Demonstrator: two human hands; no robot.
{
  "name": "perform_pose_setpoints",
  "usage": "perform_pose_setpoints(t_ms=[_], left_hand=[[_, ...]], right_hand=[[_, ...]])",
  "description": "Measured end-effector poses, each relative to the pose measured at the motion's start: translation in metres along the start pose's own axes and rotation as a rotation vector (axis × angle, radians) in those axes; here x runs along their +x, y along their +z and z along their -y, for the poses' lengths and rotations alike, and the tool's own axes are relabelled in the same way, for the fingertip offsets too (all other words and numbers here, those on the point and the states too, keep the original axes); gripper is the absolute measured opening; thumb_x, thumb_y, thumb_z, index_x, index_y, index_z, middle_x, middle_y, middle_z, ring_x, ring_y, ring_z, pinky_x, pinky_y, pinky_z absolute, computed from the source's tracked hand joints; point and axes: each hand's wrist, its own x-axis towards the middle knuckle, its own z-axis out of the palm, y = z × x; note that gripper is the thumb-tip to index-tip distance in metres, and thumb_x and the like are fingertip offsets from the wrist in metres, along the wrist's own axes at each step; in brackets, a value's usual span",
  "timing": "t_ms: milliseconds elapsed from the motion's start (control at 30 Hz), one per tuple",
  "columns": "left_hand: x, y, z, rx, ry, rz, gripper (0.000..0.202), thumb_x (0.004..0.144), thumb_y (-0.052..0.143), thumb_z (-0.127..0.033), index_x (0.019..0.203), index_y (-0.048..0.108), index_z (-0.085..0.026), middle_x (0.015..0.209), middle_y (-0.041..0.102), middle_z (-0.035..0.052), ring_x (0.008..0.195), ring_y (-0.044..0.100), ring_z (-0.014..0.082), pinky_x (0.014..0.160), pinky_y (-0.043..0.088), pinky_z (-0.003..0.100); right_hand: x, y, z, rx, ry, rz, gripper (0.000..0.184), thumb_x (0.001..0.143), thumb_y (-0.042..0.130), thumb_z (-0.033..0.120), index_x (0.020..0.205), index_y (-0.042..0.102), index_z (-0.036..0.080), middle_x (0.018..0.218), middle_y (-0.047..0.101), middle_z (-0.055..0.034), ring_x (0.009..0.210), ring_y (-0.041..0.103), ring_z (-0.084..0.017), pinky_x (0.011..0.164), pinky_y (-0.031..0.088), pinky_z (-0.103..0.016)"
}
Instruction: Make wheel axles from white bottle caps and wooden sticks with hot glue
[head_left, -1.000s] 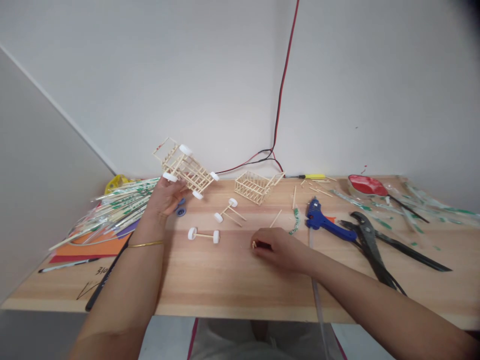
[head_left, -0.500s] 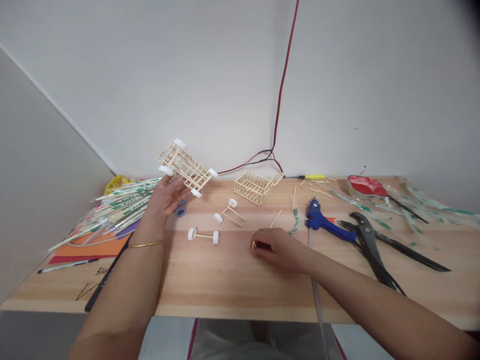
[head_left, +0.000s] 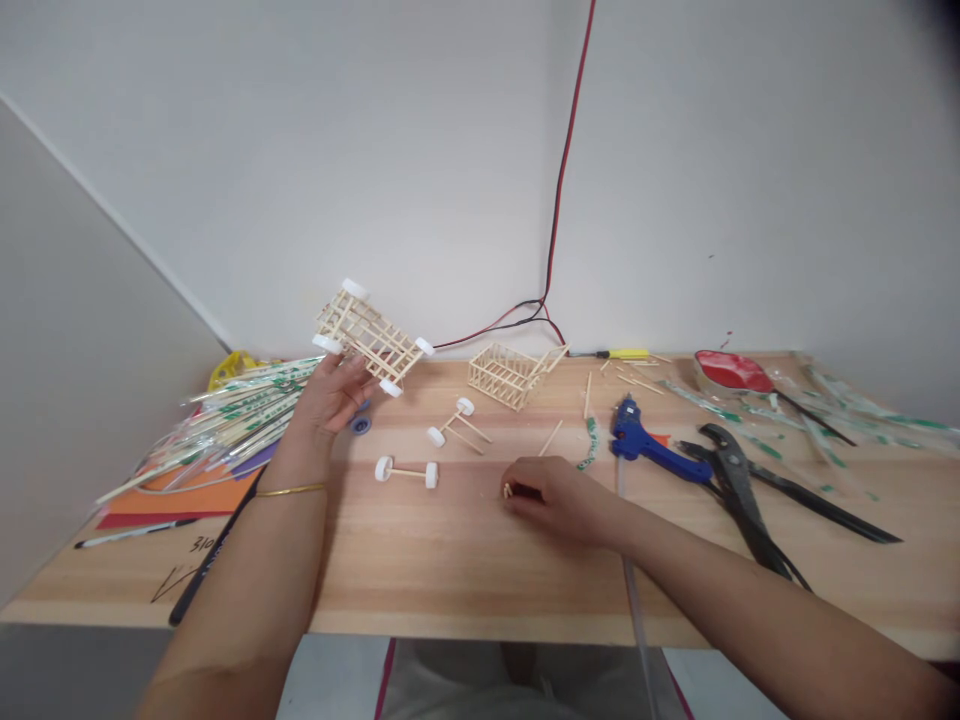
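Note:
My left hand (head_left: 330,395) is closed on a model cart (head_left: 371,330) built of thin wooden sticks, lifted above the table with its underside and white wheels towards me. My right hand (head_left: 551,500) rests low over the table, fingers pinched around small wooden stick pieces (head_left: 508,490) whose ends just show. Between the hands lie a wheel pair on an axle (head_left: 409,472) and another wheel pair with two sticks attached (head_left: 457,425). Behind them stands a stick-built open box frame (head_left: 510,375) with a slanted end.
To the right are a blue glue gun (head_left: 645,445), black pliers (head_left: 739,490) and a red-topped container (head_left: 733,372). A yellow-handled screwdriver (head_left: 626,353) lies by the wall. Wrapped sticks (head_left: 247,410) are heaped at left over coloured paper (head_left: 172,497). A blue wheel (head_left: 361,425) sits beside my left hand.
The cart in my left hand has tilted very slightly, its far left wheels shifting a little left and down. My right hand stays where it was.

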Motion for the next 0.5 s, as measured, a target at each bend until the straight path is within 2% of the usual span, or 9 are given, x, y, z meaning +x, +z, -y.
perform_pose_setpoints(t_ms=[267,500], left_hand=[[0.0006,0.0008,0.0015,-0.017,0.06,0.057,0.05,0.061,0.073,-0.011,0.108,0.058,-0.023,0.096,0.07,0.003,0.084,0.066,0.0187,0.075,0.056,0.034],[-0.0031,0.005,-0.0007,-0.065,0.099,0.11,0.053,0.056,0.078,-0.016,0.105,0.061,-0.027,0.106,0.068,0.0024,0.109,0.058,0.0261,0.085,0.054,0.04]], right_hand=[[-0.0006,0.0009,-0.0014,0.008,-0.009,-0.006,0.009,0.082,0.053,0.02,0.079,0.061,0.016,0.076,0.063,-0.0034,0.068,0.053,-0.014,0.063,0.035,-0.023],[0.0001,-0.0017,0.0023,0.0,0.002,0.008,0.011,0.082,0.052,0.021,0.078,0.061,0.016,0.075,0.062,-0.0034,0.066,0.053,-0.014,0.061,0.035,-0.023]])
